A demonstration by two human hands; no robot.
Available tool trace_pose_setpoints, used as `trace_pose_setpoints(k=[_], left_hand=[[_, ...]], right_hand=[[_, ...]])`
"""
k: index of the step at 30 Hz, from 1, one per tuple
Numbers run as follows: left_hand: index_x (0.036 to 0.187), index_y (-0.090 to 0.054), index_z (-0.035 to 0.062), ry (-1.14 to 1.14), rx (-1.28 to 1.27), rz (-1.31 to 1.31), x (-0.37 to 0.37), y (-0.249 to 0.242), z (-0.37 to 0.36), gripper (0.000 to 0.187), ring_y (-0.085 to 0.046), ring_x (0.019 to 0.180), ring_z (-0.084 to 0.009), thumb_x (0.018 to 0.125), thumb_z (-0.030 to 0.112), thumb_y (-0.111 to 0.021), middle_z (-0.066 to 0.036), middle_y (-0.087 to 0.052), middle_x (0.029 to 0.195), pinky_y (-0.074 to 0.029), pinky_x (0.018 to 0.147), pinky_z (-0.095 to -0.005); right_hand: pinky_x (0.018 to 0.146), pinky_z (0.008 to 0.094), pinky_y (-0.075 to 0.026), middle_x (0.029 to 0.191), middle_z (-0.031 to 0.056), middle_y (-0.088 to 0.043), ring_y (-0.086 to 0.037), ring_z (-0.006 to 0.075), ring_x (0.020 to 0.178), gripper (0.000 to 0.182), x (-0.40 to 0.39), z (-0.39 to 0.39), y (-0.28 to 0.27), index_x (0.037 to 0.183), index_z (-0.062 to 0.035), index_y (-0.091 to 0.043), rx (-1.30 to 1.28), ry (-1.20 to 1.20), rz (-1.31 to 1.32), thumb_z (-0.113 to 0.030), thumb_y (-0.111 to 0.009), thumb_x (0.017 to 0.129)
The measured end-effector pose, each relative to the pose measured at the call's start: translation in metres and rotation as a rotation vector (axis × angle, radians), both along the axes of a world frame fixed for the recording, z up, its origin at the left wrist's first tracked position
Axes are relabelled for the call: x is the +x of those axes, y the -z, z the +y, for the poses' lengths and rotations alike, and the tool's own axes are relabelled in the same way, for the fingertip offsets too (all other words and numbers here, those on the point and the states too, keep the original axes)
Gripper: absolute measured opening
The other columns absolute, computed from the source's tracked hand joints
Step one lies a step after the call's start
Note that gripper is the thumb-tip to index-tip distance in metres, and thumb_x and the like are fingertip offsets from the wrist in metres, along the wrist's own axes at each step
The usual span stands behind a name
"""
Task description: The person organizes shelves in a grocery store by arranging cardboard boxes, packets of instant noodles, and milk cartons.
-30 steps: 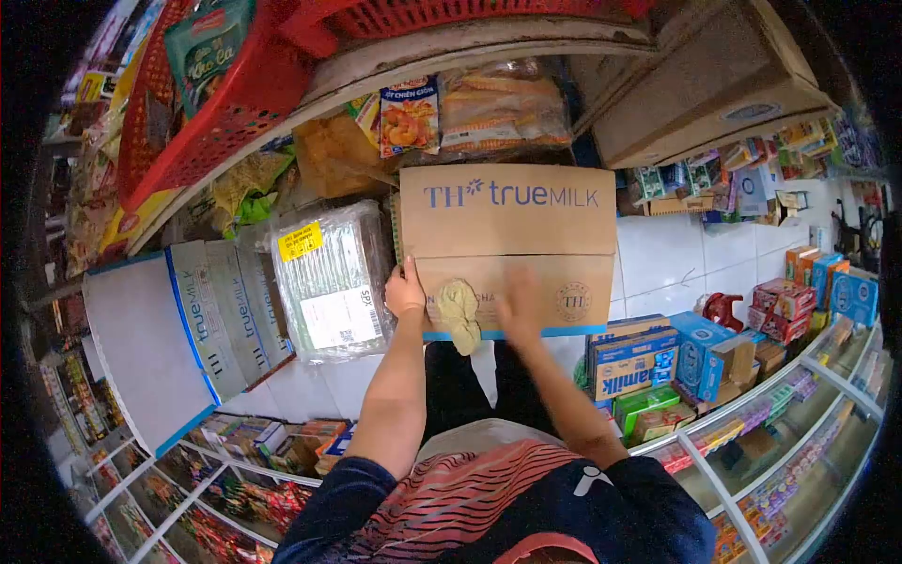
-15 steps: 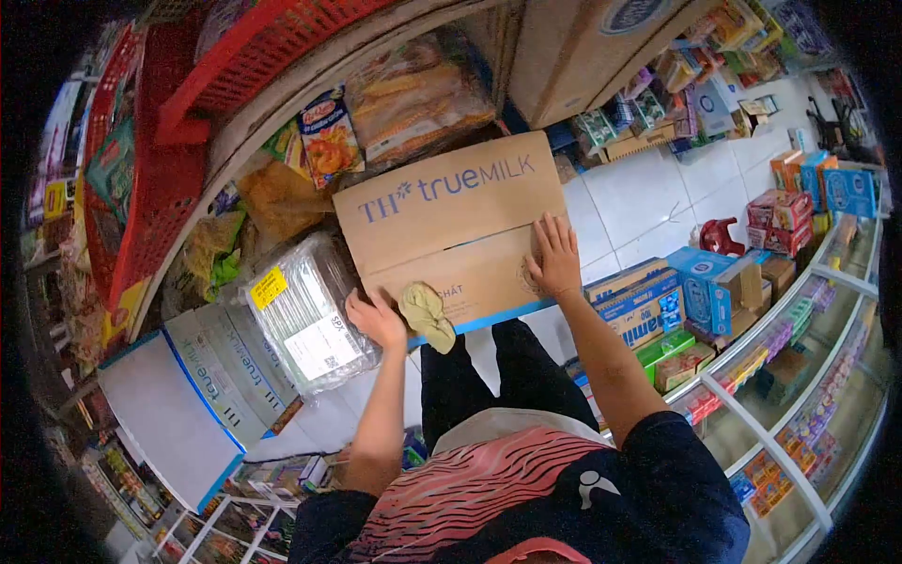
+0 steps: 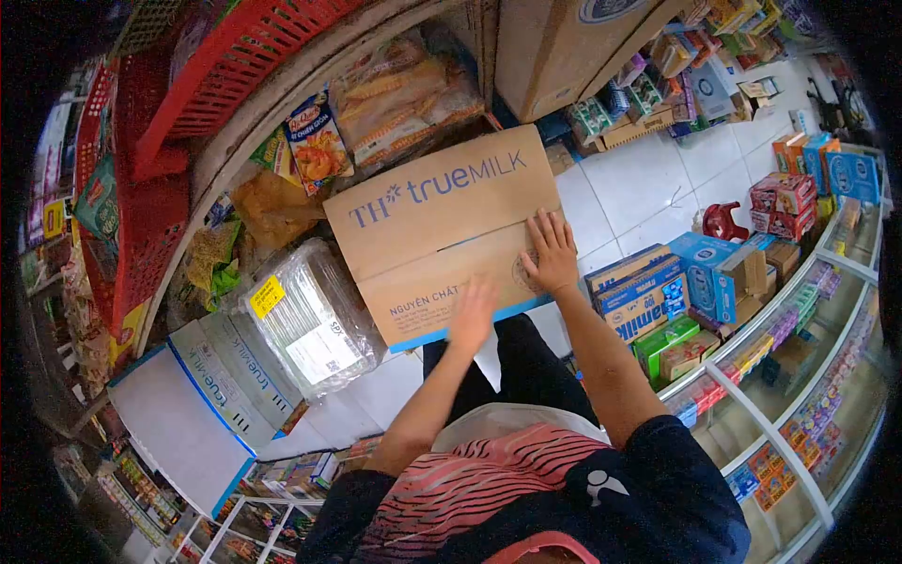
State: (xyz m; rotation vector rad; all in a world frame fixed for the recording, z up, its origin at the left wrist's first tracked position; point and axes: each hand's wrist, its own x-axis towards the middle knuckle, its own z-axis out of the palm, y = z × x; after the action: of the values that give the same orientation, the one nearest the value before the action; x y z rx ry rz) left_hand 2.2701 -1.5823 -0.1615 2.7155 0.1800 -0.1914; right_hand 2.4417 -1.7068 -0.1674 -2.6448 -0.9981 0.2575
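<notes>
A brown cardboard TH true MILK carton (image 3: 423,221) lies in front of me, its two top flaps meeting along a thin seam. My right hand (image 3: 552,252) rests flat on its right side, fingers stretched out and holding nothing. Over the near flap, beside the printed words, is my left hand (image 3: 473,315); motion smears its fingers, so their shape cannot be made out. Blue tape or trim (image 3: 507,312) runs along the carton's near edge. Left of the carton sits a plastic-wrapped stack (image 3: 305,315) with white and yellow labels.
A grey-blue TH true MILK carton (image 3: 230,367) stands at the lower left. Snack packets (image 3: 318,141) and a red basket (image 3: 225,85) are at the upper left. Blue milk boxes (image 3: 705,273) and a glass display case (image 3: 752,404) line the right. A tall carton (image 3: 554,56) stands behind.
My left hand has moved right from the carton's left edge onto the near flap. The crumpled yellow-green thing that lay on the carton is out of sight. My right hand stays put.
</notes>
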Motion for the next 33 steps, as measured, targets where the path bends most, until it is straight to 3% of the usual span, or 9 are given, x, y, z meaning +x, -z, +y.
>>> trace_pose_setpoints(k=[5, 7, 13, 19, 21, 25, 27, 32, 33], left_hand=[[0.122, -0.042, 0.0044, -0.323, 0.098, 0.058, -0.078, -0.011, 0.079, 0.043, -0.03, 0.121, -0.0374, 0.079, 0.006, -0.049, -0.017, -0.034, 0.131, -0.026, 0.1, -0.0461], [0.124, -0.039, 0.0015, -0.641, 0.151, -0.098, -0.065, -0.031, 0.091, 0.042, -0.024, 0.123, -0.0414, 0.082, 0.005, -0.045, -0.022, -0.03, 0.132, -0.022, 0.101, -0.0478], [0.123, -0.038, -0.0028, -1.026, 0.315, -0.403, 0.023, -0.023, 0.119, 0.038, -0.022, 0.122, -0.0443, 0.087, 0.008, -0.043, -0.025, -0.029, 0.131, -0.021, 0.101, -0.0481], [0.12, -0.04, -0.0033, -0.874, 0.193, -0.435, 0.11, -0.013, 0.15, 0.04, -0.035, 0.117, -0.0371, 0.082, 0.005, -0.047, -0.022, -0.04, 0.125, -0.026, 0.099, -0.0429], [0.12, -0.041, -0.0025, -0.798, 0.042, -0.396, 0.142, -0.026, 0.131, 0.04, -0.035, 0.118, -0.0367, 0.082, 0.008, -0.046, -0.022, -0.04, 0.125, -0.027, 0.099, -0.0419], [0.119, -0.044, 0.002, -0.765, -0.258, -0.355, 0.202, 0.037, 0.036, 0.039, -0.035, 0.118, -0.0351, 0.082, 0.017, -0.044, -0.02, -0.041, 0.125, -0.028, 0.098, -0.0426], [0.119, -0.045, 0.0054, -0.19, 0.044, -0.354, 0.221, 0.019, 0.002, 0.041, -0.034, 0.121, -0.0322, 0.079, 0.018, -0.047, -0.019, -0.042, 0.124, -0.027, 0.099, -0.0436], [0.119, -0.046, 0.0074, -0.123, 0.119, -0.272, 0.224, 0.019, 0.03, 0.04, -0.035, 0.12, -0.0336, 0.08, 0.013, -0.045, -0.019, -0.043, 0.122, -0.026, 0.099, -0.0447], [0.119, -0.046, 0.0059, -0.36, -0.089, -0.369, 0.218, 0.028, 0.05, 0.039, -0.035, 0.119, -0.0352, 0.081, 0.012, -0.043, -0.021, -0.043, 0.122, -0.026, 0.099, -0.0454]], right_hand=[[0.105, 0.045, -0.016, 0.141, 0.0068, -0.023, -0.021, 0.0263, 0.129, 0.065, 0.0, 0.001, 0.002, 0.133, -0.0149, -0.031, 0.003, 0.014, 0.009, -0.039, -0.051, 0.076], [0.104, 0.045, -0.017, 0.141, 0.0069, -0.024, -0.023, 0.0268, 0.128, 0.064, 0.002, -0.001, 0.004, 0.132, -0.014, -0.034, 0.019, 0.001, -0.011, -0.039, -0.052, 0.075], [0.104, 0.045, -0.017, 0.14, 0.0077, -0.026, -0.024, 0.0268, 0.128, 0.062, 0.003, 0.001, 0.001, 0.132, -0.0145, -0.033, 0.02, 0.001, -0.009, -0.04, -0.048, 0.078], [0.105, 0.0442, -0.017, 0.14, 0.0072, -0.025, -0.023, 0.0266, 0.128, 0.063, 0.003, 0.001, 0.001, 0.131, -0.0134, -0.034, -0.006, 0.004, -0.007, -0.04, -0.05, 0.076], [0.105, 0.0456, -0.017, 0.14, 0.0072, -0.025, -0.023, 0.0263, 0.128, 0.063, 0.002, 0.0, 0.002, 0.131, -0.0138, -0.034, 0.009, 0.006, 0.004, -0.041, -0.049, 0.076], [0.104, 0.0499, -0.015, 0.14, 0.0078, -0.025, -0.022, 0.0261, 0.129, 0.063, 0.002, 0.001, 0.0, 0.131, -0.0148, -0.035, -0.073, -0.003, -0.051, -0.043, -0.049, 0.076], [0.103, 0.0511, -0.015, 0.14, 0.0081, -0.025, -0.022, 0.0263, 0.129, 0.063, 0.001, 0.0, 0.009, 0.13, -0.0152, -0.036, -0.107, -0.017, -0.034, -0.044, -0.049, 0.076], [0.101, 0.0544, -0.015, 0.14, 0.0115, -0.022, -0.021, 0.029, 0.129, 0.065, 0.002, -0.001, 0.007, 0.129, -0.0166, -0.038, 0.07, 0.081, 0.007, -0.048, -0.05, 0.074], [0.101, 0.0544, -0.015, 0.14, 0.0115, -0.022, -0.021, 0.029, 0.129, 0.065, 0.001, 0.0, 0.006, 0.129, -0.0166, -0.038, 0.074, 0.085, 0.011, -0.048, -0.05, 0.074]])
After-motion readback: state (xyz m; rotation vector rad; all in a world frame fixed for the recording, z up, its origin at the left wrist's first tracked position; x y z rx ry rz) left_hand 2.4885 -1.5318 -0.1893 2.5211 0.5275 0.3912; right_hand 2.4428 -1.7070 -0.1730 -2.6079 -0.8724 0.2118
